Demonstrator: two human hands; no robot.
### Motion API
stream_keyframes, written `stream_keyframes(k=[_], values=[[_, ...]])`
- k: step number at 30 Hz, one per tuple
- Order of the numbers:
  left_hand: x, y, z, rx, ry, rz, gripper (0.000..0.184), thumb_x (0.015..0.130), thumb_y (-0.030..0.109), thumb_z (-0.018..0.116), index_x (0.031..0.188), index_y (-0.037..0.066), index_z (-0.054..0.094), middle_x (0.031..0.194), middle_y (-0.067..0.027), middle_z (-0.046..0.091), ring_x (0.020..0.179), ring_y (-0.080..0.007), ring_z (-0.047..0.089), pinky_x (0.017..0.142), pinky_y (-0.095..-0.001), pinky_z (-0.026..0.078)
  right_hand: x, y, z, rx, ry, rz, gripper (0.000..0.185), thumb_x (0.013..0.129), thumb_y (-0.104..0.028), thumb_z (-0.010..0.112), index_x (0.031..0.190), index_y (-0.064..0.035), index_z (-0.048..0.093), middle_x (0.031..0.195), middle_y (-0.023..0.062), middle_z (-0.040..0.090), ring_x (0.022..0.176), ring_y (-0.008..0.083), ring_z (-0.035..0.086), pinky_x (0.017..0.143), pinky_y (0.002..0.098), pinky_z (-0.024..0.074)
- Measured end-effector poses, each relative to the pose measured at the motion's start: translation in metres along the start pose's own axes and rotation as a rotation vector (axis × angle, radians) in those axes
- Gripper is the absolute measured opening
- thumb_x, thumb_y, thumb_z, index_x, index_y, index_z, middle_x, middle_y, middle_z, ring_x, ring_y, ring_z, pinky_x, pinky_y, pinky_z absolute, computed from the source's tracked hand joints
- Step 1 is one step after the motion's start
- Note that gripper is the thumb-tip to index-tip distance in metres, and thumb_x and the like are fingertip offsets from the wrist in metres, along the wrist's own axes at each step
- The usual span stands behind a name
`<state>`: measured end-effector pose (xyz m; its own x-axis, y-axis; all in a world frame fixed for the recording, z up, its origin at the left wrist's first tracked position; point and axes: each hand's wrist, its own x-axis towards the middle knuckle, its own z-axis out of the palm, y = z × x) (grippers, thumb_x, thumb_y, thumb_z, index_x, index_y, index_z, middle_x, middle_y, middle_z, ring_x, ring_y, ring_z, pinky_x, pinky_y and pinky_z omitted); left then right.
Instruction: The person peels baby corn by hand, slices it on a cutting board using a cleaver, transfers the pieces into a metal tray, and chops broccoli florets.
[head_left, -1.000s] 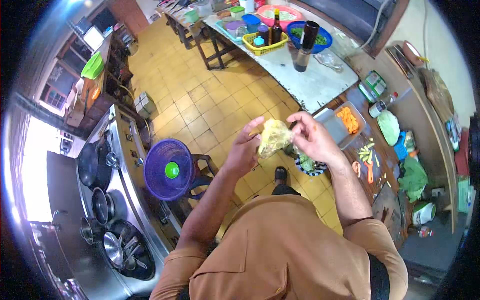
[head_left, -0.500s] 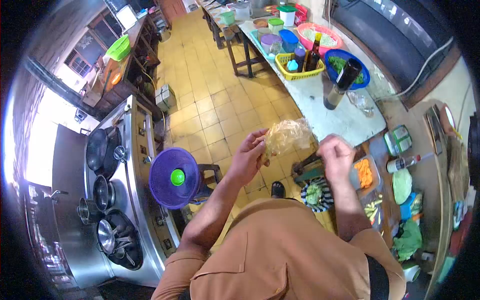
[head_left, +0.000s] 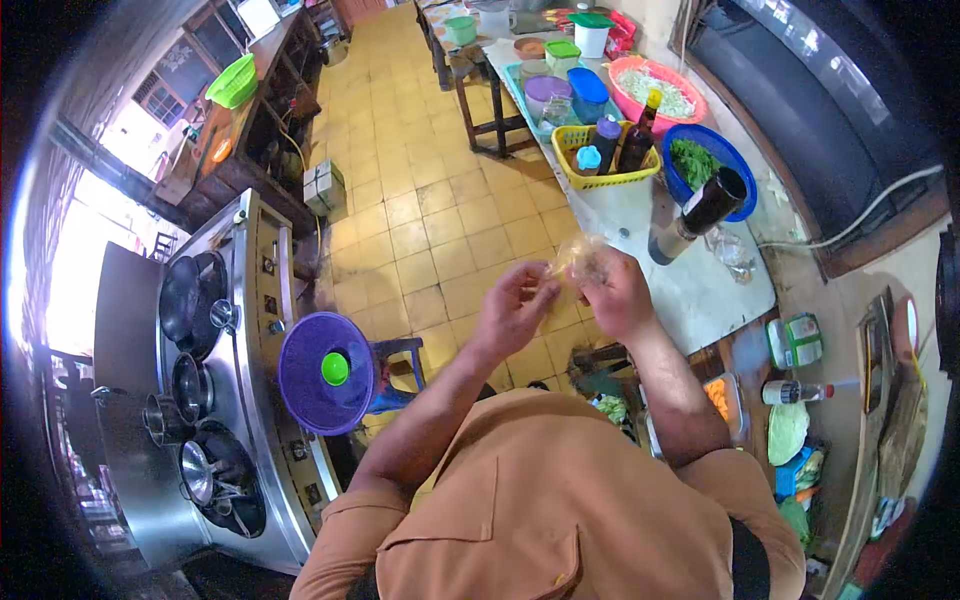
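A small clear plastic bag (head_left: 572, 254), with a yellowish tint, is bunched up between my two hands in front of my chest, above the tiled floor. My right hand (head_left: 618, 298) is closed around the crumpled bag. My left hand (head_left: 515, 315) pinches the bag's near left side, its fingertips curled together. What the bag contains, if anything, is hidden by my fingers. To the right of my hands stands a dark-capped bottle (head_left: 697, 215) on the white table (head_left: 640, 225).
A purple basin (head_left: 300, 372) with a green bowl (head_left: 335, 369) stands at left, beside the steel stove (head_left: 262, 345) with its pans. On the white table are a yellow basket (head_left: 607, 181) of bottles and a blue basin (head_left: 738, 205) of greens. Carrots (head_left: 717, 398) lie at right.
My right hand has come left and taken hold of the bag, which was in my left hand alone. The bag is now more bunched up. The view has shifted slightly.
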<state>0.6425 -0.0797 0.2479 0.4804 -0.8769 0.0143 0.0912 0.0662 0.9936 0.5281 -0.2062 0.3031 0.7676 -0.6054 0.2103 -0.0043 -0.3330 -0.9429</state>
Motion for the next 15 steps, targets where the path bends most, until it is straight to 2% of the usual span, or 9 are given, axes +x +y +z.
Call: stream_keyframes(k=[2, 3, 5, 6, 8, 9, 12, 14, 15], values=[[0.022, -0.012, -0.014, -0.004, 0.101, 0.034, 0.021, 0.099, 0.022, 0.056, 0.108, 0.005, 0.059, 0.092, -0.0012, 0.062, 0.082, -0.0074, 0.057, 0.071, -0.0270, 0.049, 0.020, 0.010, -0.005, -0.078, -0.114, 0.053, 0.036, 0.088, -0.039, 0.067, 0.083, -0.0038, 0.063, 0.070, 0.0032, 0.062, 0.063, 0.0106, 0.054, 0.061, 0.0292, 0.0459], [0.032, -0.011, -0.023, -0.010, 0.100, 0.034, 0.021, 0.099, 0.022, 0.056, 0.108, 0.005, 0.059, 0.092, -0.0012, 0.062, 0.082, -0.0074, 0.057, 0.071, -0.0270, 0.049, 0.031, 0.012, -0.010, -0.084, -0.115, 0.055, 0.036, 0.088, -0.039, 0.067, 0.083, -0.0038, 0.063, 0.070, 0.0032, 0.062, 0.063, 0.0106, 0.054, 0.061, 0.0292, 0.0459], [0.050, -0.008, -0.044, -0.335, 0.071, -0.035, 0.021, 0.100, 0.023, 0.052, 0.099, 0.004, 0.060, 0.090, -0.0004, 0.062, 0.080, -0.0074, 0.057, 0.071, -0.0260, 0.047, 0.055, 0.012, -0.018, -0.282, -0.304, 0.168, 0.041, 0.085, -0.045, 0.070, 0.080, -0.0046, 0.062, 0.069, 0.0025, 0.059, 0.070, 0.0098, 0.054, 0.064, 0.0285, 0.0445], [0.059, -0.002, -0.049, -0.338, 0.070, -0.031, 0.021, 0.100, 0.023, 0.052, 0.099, 0.004, 0.060, 0.090, -0.0004, 0.062, 0.080, -0.0074, 0.057, 0.071, -0.0260, 0.047, 0.069, 0.018, -0.017, -0.287, -0.304, 0.165, 0.041, 0.085, -0.045, 0.070, 0.080, -0.0046, 0.062, 0.069, 0.0025, 0.059, 0.070, 0.0098, 0.054, 0.064, 0.0285, 0.0445], [0.073, 0.014, -0.061, -0.576, 0.030, -0.161, 0.021, 0.099, 0.023, 0.052, 0.098, 0.004, 0.060, 0.090, -0.0008, 0.062, 0.079, -0.0081, 0.057, 0.070, -0.0254, 0.046, 0.095, 0.031, -0.010, -0.215, -0.330, -0.104, 0.040, 0.082, -0.043, 0.074, 0.078, -0.0073, 0.058, 0.074, -0.0019, 0.051, 0.073, 0.0073, 0.049, 0.064, 0.0245, 0.0398], [0.083, 0.012, -0.071, -0.581, 0.026, -0.158, 0.021, 0.099, 0.023, 0.052, 0.098, 0.004, 0.060, 0.090, -0.0008, 0.062, 0.079, -0.0081, 0.057, 0.070, -0.0254, 0.046, 0.107, 0.026, -0.001, -0.221, -0.329, -0.105, 0.040, 0.082, -0.043, 0.074, 0.078, -0.0073, 0.058, 0.074, -0.0019, 0.051, 0.073, 0.0073, 0.049, 0.064, 0.0245, 0.0398], [0.118, 0.014, -0.104, -0.357, -0.009, 0.022, 0.023, 0.097, 0.027, 0.053, 0.099, 0.005, 0.059, 0.092, -0.0024, 0.062, 0.083, -0.0117, 0.058, 0.076, -0.0284, 0.046, 0.143, 0.011, 0.022, -0.167, -0.262, -0.489, 0.039, 0.081, -0.037, 0.077, 0.073, -0.0080, 0.051, 0.078, -0.0021, 0.049, 0.077, 0.0087, 0.048, 0.068, 0.0252, 0.0393], [0.147, 0.025, -0.144, -0.939, -0.079, -0.159, 0.024, 0.094, 0.031, 0.054, 0.100, 0.009, 0.059, 0.097, -0.0035, 0.063, 0.090, -0.0161, 0.059, 0.082, -0.0331, 0.046, 0.182, 0.021, 0.040, 0.173, -0.363, -0.102, 0.027, 0.079, -0.012, 0.078, 0.078, -0.0064, 0.052, 0.081, -0.0010, 0.052, 0.076, 0.0085, 0.050, 0.069, 0.0245, 0.0406], [0.159, 0.022, -0.161, -0.935, -0.082, -0.157, 0.024, 0.094, 0.031, 0.054, 0.100, 0.009, 0.059, 0.097, -0.0035, 0.063, 0.090, -0.0161, 0.059, 0.082, -0.0331, 0.046, 0.197, 0.018, 0.055, 0.462, -0.362, -0.130, 0.023, 0.084, -0.009, 0.073, 0.077, -0.0068, 0.050, 0.079, -0.0029, 0.053, 0.076, 0.0069, 0.050, 0.069, 0.0227, 0.0399]])
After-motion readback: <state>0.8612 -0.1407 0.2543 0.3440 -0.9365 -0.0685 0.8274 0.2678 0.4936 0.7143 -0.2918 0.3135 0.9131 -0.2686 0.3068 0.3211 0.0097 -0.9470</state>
